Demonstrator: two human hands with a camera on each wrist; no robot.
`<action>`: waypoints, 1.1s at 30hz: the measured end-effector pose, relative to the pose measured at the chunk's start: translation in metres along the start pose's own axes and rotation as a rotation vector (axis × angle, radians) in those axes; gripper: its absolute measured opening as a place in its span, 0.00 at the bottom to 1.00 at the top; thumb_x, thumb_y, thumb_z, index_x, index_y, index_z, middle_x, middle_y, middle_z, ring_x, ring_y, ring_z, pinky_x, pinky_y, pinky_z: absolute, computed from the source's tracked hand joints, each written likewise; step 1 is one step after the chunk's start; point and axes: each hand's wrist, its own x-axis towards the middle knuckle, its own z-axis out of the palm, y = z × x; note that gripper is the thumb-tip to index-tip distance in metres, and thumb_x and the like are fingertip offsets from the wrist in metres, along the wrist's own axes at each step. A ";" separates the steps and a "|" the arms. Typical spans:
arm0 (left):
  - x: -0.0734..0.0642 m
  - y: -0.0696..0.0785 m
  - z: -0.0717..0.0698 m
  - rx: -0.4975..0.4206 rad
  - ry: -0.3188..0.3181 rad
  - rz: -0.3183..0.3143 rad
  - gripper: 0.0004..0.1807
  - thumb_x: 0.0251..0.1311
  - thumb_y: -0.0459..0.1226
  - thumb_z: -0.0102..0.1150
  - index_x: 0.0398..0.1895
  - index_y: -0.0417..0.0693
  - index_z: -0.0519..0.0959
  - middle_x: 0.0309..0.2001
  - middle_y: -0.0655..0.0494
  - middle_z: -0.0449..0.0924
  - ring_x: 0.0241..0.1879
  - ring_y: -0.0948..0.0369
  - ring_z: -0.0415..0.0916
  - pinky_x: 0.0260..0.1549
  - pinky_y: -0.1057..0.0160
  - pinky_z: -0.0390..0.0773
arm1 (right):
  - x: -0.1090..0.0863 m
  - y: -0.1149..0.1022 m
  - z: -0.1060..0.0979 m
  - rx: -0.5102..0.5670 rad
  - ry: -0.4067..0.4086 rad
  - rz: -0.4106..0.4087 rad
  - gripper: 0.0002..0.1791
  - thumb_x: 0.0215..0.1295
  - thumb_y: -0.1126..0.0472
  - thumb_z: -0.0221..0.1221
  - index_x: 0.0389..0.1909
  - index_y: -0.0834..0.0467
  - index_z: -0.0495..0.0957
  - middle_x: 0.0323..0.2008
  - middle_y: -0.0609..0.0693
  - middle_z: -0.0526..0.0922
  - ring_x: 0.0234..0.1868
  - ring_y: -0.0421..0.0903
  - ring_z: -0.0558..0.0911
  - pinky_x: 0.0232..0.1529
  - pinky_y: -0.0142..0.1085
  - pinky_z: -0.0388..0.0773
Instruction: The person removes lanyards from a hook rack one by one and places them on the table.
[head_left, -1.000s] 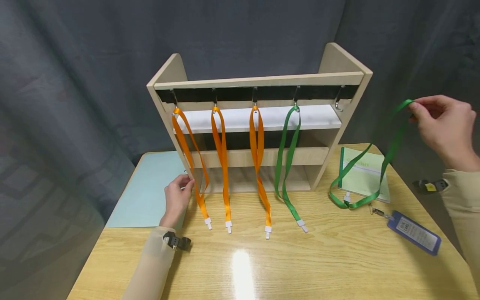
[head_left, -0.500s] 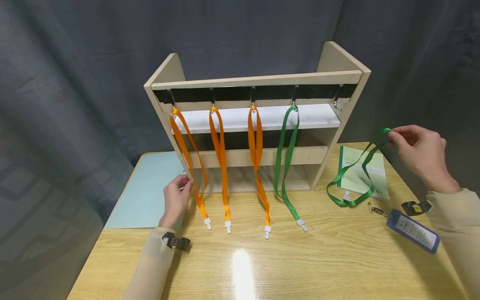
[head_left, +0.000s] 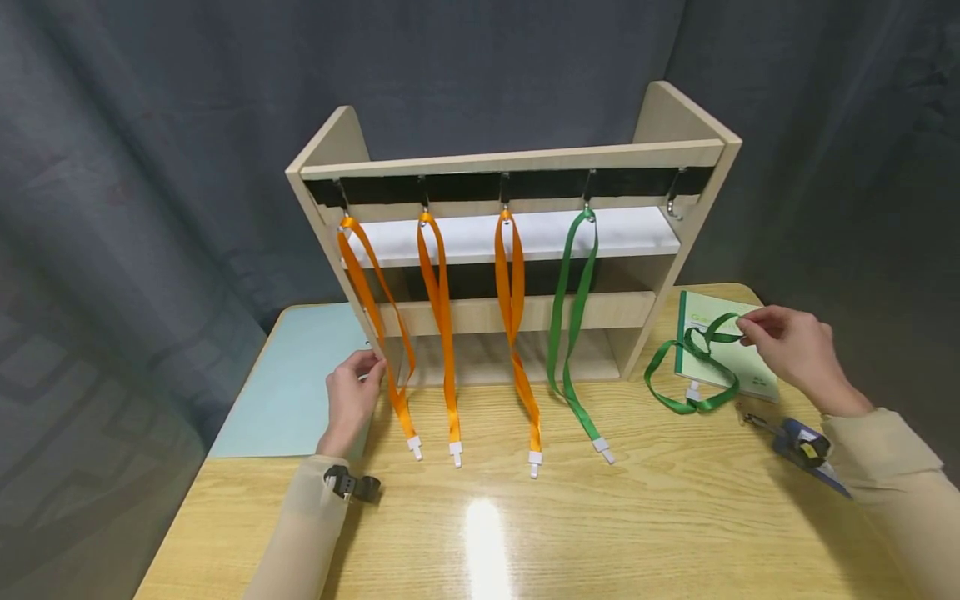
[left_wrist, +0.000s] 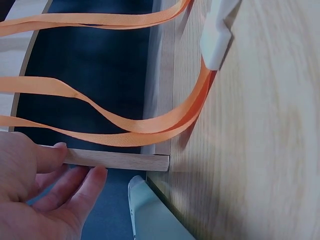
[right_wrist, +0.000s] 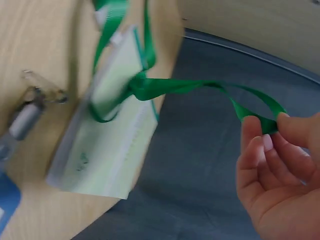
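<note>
- Right grip (head_left: 795, 350): thumb and finger pinching one end of the held lanyard (right_wrist: 175, 86).
- Held lanyard: green; trails leftward from the right grip, crossing itself over the notebook (head_left: 753, 371); white clip (head_left: 693, 389) by the notebook's near edge, on the worktop (head_left: 600, 533) side.
- Left grip (head_left: 352, 396): thumb and fingers clasping the side panel of the rack (head_left: 525, 160).
- Done, by the look of it: four hooks filled; three orange lanyards (head_left: 450, 358) rightward of the left grip, one green lanyard (head_left: 556, 329) between both grips.
- Outstanding, in my judgement: one bare hook (head_left: 672, 206), above and left of the right grip, held lanyard well apart from it.
- Badge (head_left: 785, 450): nearer the person than the right grip, partly hidden.
</note>
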 end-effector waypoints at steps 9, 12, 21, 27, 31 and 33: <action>0.000 -0.001 -0.001 -0.003 0.005 0.007 0.09 0.63 0.35 0.61 0.43 0.40 0.82 0.37 0.48 0.84 0.39 0.52 0.82 0.37 0.51 0.82 | -0.003 0.014 0.026 -0.086 -0.191 -0.056 0.12 0.67 0.59 0.58 0.32 0.66 0.81 0.22 0.49 0.81 0.23 0.47 0.77 0.30 0.43 0.65; -0.001 -0.001 -0.001 -0.004 0.007 0.007 0.09 0.63 0.35 0.61 0.43 0.40 0.82 0.36 0.48 0.84 0.39 0.52 0.82 0.36 0.52 0.82 | -0.003 0.017 0.035 -0.094 -0.225 -0.046 0.11 0.65 0.61 0.60 0.30 0.65 0.82 0.22 0.48 0.80 0.23 0.47 0.76 0.28 0.43 0.67; 0.000 -0.002 0.001 -0.015 0.007 0.019 0.08 0.62 0.34 0.61 0.42 0.40 0.82 0.36 0.48 0.84 0.39 0.52 0.82 0.37 0.53 0.82 | -0.005 0.024 0.055 -0.080 -0.362 0.044 0.11 0.64 0.60 0.61 0.30 0.66 0.82 0.26 0.54 0.83 0.27 0.51 0.78 0.30 0.47 0.73; 0.001 -0.001 0.001 -0.016 0.008 0.016 0.08 0.62 0.35 0.62 0.42 0.41 0.82 0.36 0.49 0.84 0.39 0.53 0.82 0.37 0.54 0.82 | -0.006 0.024 0.053 -0.073 -0.372 0.047 0.11 0.63 0.60 0.62 0.31 0.66 0.82 0.25 0.51 0.82 0.24 0.44 0.76 0.26 0.40 0.72; 0.001 -0.002 0.000 -0.012 0.009 0.014 0.08 0.62 0.35 0.62 0.42 0.41 0.82 0.36 0.48 0.84 0.39 0.53 0.82 0.36 0.53 0.82 | -0.002 0.016 0.039 -0.071 -0.383 0.044 0.11 0.62 0.59 0.63 0.34 0.66 0.82 0.27 0.50 0.82 0.28 0.48 0.77 0.30 0.44 0.72; 0.000 -0.002 0.000 -0.010 0.011 0.011 0.08 0.62 0.35 0.62 0.42 0.41 0.82 0.36 0.48 0.84 0.39 0.53 0.82 0.36 0.53 0.82 | 0.001 0.007 0.030 -0.069 -0.377 0.024 0.11 0.62 0.61 0.63 0.35 0.67 0.81 0.28 0.52 0.82 0.29 0.50 0.78 0.30 0.44 0.72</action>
